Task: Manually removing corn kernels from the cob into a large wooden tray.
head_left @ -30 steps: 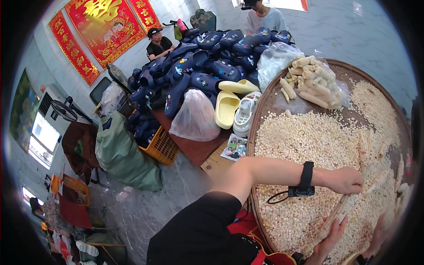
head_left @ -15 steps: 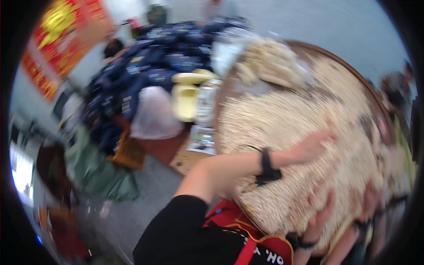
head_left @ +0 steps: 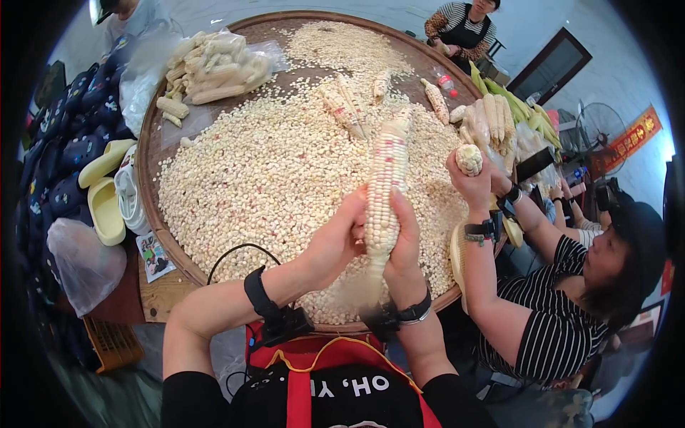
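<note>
My left hand and my right hand are both closed around the lower half of an ear of corn. It stands upright over the tray, with pale kernels and some reddish ones; its lower end is blurred. Loose corn kernels spread thickly beneath on a large round brown tray. Beyond the held ear, more corn ears with red flecks rest on the kernels. To my right, a co-worker's hands grip a corn cob, seen end-on.
Bare cobs lie in clear plastic at the tray's far left. Corn ears and green husks pile up at right, near a bottle. Dark blue clogs and yellow clogs are stacked left. Another person sits across.
The view has swung to the right and steadied. My left hand, stretched over the kernels before, now holds an ear of corn together with my right hand.
</note>
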Demonstrator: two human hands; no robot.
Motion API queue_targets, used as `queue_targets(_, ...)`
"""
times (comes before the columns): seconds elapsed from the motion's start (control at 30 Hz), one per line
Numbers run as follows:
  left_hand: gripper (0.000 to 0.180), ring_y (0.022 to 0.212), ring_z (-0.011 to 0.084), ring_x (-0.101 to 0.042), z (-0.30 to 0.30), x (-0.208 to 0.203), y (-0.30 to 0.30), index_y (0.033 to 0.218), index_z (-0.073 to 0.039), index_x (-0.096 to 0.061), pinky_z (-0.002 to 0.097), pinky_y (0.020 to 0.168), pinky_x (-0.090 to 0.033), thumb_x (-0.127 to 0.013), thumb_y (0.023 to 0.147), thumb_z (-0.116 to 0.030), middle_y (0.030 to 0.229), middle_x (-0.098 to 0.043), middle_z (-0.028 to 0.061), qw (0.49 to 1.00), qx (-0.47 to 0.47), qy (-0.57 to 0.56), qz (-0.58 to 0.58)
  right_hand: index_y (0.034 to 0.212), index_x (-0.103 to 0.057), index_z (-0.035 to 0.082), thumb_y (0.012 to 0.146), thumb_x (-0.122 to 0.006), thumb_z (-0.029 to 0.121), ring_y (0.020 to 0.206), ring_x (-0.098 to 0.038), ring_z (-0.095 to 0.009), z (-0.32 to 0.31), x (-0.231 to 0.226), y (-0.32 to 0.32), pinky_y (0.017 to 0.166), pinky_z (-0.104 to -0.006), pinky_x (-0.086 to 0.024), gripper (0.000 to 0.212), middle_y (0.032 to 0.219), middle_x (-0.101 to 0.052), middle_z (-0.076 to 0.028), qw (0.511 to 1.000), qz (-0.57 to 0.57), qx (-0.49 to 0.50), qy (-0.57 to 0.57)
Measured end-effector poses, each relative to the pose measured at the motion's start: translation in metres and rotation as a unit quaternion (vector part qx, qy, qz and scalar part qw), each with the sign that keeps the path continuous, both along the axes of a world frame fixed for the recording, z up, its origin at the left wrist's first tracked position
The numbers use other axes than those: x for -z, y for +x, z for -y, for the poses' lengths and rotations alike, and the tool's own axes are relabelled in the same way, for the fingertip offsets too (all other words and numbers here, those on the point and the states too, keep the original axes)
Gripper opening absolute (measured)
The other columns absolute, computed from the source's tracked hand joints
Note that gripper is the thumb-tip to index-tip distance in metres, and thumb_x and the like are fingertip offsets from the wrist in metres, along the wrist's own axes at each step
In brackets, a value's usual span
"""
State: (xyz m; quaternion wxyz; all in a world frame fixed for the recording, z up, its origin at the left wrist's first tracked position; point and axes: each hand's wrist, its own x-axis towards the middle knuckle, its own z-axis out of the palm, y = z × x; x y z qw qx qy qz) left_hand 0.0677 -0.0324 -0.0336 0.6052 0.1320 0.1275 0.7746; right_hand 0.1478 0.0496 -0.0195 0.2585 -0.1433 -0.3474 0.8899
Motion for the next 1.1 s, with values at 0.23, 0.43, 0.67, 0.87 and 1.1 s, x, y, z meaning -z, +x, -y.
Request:
queue_targets(0.23,0.041,0.086,0.0093,-0.054,0.024,-0.010,-0.023,0.129,-0.009,-0.039,0.0257,0.074,-0.045,-0.040,0.092,-0.027,0.104,-0.055,0.0012,0.956,0.032,-0.145,-0.254,0.124,-0.035,0.004,0.092,-0.042,0.022,0.096,-0.055,-0.016,0.010,-0.006,0.013,0.081,-0.0303,-0.048,0.037,0.107,-0.053,-0.010,0.998,-0.021,0.005,0.061)
queue_targets(0.43,0.021,0.078,0.0117,-0.055,0.030,-0.007,-0.044,0.105,-0.003,-0.054,0.0247,0.070,-0.045,-0.044,0.088,-0.012,0.093,-0.057,0.0057,0.906,-0.066,-0.169,-0.381,0.121,-0.038,0.005,0.085,-0.054,0.026,0.088,-0.057,-0.019,0.013,0.005,0.016,0.070,-0.0325,-0.052,0.044,0.101,-0.054,-0.012,0.998,0.020,0.016,0.054)
queue_targets(0.67,0.014,0.072,0.0112,-0.053,0.022,-0.027,-0.051,0.092,-0.002,-0.055,0.0244,0.067,-0.043,-0.043,0.087,-0.009,0.084,-0.057,0.0051,0.931,-0.119,-0.096,-0.332,0.130,-0.028,0.009,0.083,-0.052,0.006,0.092,-0.058,-0.023,0.027,0.008,0.026,0.072,-0.0376,-0.055,0.052,0.108,-0.050,-0.010,0.997,-0.048,-0.063,0.022)
queue_targets(0.87,0.024,0.084,0.0105,-0.056,0.024,-0.033,-0.036,0.108,-0.002,-0.053,0.0261,0.075,-0.044,-0.044,0.091,-0.017,0.094,-0.059,0.0038,0.927,-0.132,-0.109,-0.334,0.132,-0.026,0.009,0.079,-0.056,0.000,0.090,-0.059,-0.023,0.045,0.007,0.024,0.072,-0.0362,-0.055,0.062,0.108,-0.051,-0.010,0.996,-0.041,-0.081,0.022)
queue_targets(1.1,0.017,0.079,0.0084,-0.055,0.040,-0.018,-0.039,0.099,-0.004,-0.057,0.0251,0.071,-0.045,-0.050,0.089,-0.016,0.088,-0.060,0.0023,0.900,-0.200,-0.105,-0.372,0.122,-0.036,0.002,0.080,-0.058,0.022,0.083,-0.059,-0.021,0.060,0.005,0.033,0.064,-0.0317,-0.054,0.052,0.106,-0.052,-0.015,0.992,0.028,-0.085,0.088)
